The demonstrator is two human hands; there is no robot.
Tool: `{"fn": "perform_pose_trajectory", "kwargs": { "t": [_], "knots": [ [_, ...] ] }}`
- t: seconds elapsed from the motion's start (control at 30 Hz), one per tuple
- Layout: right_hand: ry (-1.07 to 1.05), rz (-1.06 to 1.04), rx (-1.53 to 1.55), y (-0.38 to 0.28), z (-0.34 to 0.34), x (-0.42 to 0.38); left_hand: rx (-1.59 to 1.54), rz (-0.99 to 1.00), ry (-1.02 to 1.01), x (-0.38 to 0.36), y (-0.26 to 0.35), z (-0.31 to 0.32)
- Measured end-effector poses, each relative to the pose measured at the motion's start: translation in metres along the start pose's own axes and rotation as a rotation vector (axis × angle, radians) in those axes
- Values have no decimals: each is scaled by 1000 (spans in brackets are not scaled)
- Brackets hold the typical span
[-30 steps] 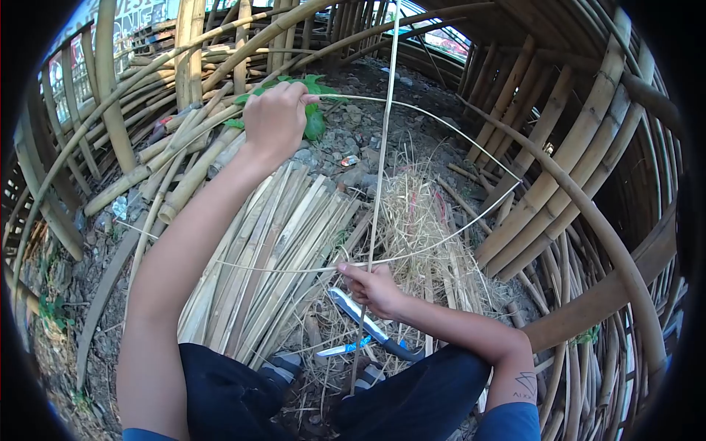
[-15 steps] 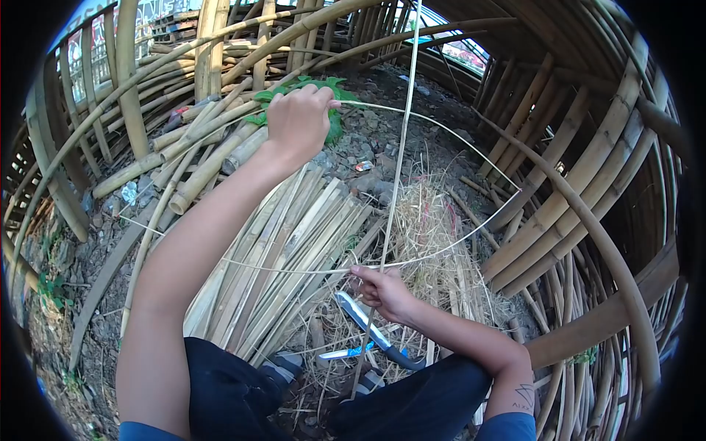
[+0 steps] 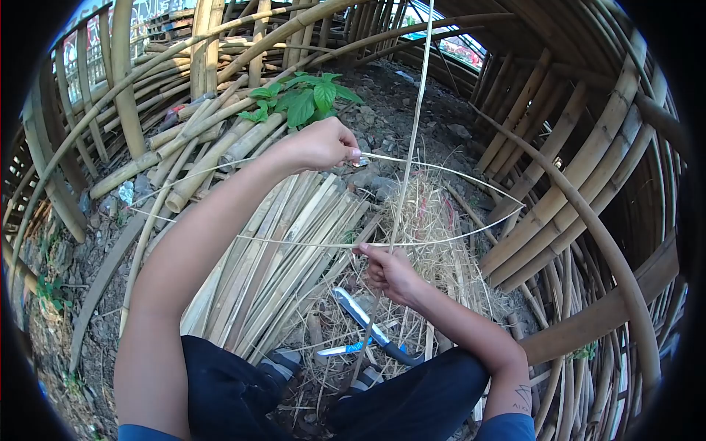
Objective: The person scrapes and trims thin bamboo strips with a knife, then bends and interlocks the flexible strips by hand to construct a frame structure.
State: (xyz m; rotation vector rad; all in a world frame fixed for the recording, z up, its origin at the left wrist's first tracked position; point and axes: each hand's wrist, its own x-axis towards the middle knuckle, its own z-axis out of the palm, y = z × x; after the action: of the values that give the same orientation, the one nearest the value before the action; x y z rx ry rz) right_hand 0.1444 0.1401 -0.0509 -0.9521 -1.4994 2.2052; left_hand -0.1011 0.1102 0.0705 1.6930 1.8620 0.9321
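Note:
My left hand (image 3: pixel 327 143) pinches the upper side of a thin bamboo strip (image 3: pixel 523 206), which is bent to a point at the right. In my right hand (image 3: pixel 396 273) is the strip's lower side, held together with a long, nearly upright bamboo strip (image 3: pixel 424 65) that crosses both sides. The upright strip's lower end runs down between my feet. Below my right hand lie a large knife (image 3: pixel 353 307) with a dark handle and a smaller knife (image 3: pixel 340 350) with blue on it. The fingertips of my right hand partly hide the crossing.
A pile of split bamboo slats (image 3: pixel 254 283) lies in front of my legs, beside dry shavings (image 3: pixel 434 213). Bamboo poles (image 3: pixel 209 165) and a green plant (image 3: pixel 305 99) are behind. Curved bamboo poles (image 3: pixel 581 209) stand along the right.
My left hand has moved down and slightly right, bringing the bent strip's two sides closer together. My right hand has risen a little, and the upright strip's top leans further right.

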Motion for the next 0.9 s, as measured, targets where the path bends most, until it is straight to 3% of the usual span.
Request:
{"fn": "perform_pose_trajectory", "kwargs": {
  "t": [0.07, 0.13, 0.17, 0.27, 0.33, 0.43, 0.63, 0.9],
  "knots": [
    [-61, -39, -102, 2, -15, 5, 140, 7, 170, 3, -8, -1],
    [34, -162, -51, 1, -26, 4, 159, -5, 249, 0, -11, -10],
    [-5, -284, -100, 7, -38, 4, 177, -14, 324, -3, -13, -14],
    [-76, -361, -262, 20, -73, 6, 107, -9, 420, -1, -33, -29],
    [-86, -342, -319, 26, -87, 2, 35, -47, 411, -7, -39, -40],
    [-72, -297, -429, 36, -102, -1, -65, -65, 583, -12, -54, -50],
    [-24, -193, -713, 56, -132, -1, -237, -106, 638, -26, -71, -70],
    [70, -124, -742, 63, -156, 4, -375, -166, 705, -41, -81, -93]
  ]
}}
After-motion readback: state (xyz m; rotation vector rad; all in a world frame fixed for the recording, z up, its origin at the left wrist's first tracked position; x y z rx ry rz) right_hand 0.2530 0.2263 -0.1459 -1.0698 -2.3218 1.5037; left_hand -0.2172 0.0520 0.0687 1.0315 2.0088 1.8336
